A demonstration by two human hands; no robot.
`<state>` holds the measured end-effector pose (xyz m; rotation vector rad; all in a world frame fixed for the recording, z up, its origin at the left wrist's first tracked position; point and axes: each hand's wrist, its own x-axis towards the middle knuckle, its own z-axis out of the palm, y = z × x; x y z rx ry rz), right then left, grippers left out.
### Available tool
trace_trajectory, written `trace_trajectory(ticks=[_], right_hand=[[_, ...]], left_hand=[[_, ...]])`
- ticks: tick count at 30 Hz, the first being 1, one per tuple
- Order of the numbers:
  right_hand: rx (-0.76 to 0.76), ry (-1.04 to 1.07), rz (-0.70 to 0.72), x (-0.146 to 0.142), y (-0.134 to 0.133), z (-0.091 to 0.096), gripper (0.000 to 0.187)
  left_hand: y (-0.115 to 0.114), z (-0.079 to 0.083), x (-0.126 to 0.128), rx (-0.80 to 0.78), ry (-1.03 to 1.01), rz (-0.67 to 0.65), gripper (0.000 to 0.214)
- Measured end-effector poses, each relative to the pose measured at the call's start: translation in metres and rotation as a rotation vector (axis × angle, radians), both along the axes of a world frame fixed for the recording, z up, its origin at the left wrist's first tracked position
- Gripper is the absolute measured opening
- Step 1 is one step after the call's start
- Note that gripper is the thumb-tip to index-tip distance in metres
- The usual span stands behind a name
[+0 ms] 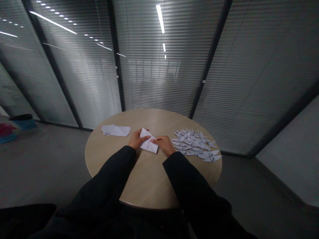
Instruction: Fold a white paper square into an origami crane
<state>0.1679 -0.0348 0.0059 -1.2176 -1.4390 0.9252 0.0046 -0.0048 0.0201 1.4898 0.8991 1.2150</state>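
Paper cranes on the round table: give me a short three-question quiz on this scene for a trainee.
1. True or false: the left hand and the right hand both touch the folded sheet.
2. On which side of the round table do the paper cranes lie, from the person's view? A) left B) right C) nearest the person
3. What lies on the table to the left of the hands?

Key: 1 true; 2 B; 3 loose paper sheets
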Motion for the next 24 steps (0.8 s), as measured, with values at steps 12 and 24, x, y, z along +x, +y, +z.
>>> trace_trajectory(ticks=[12, 24], right_hand=[[-0.004, 0.002, 0.029, 0.0006, -0.0009, 0.0012, 0.028], [-0.013, -0.056, 0.082, 0.0013, -0.0008, 0.0015, 0.028]], left_hand=[[-0.0018, 0.0016, 0.0002, 0.004, 0.015, 0.006, 0.05], [-0.0034, 0.0052, -0.001, -0.114, -0.1, 0.071, 0.042]])
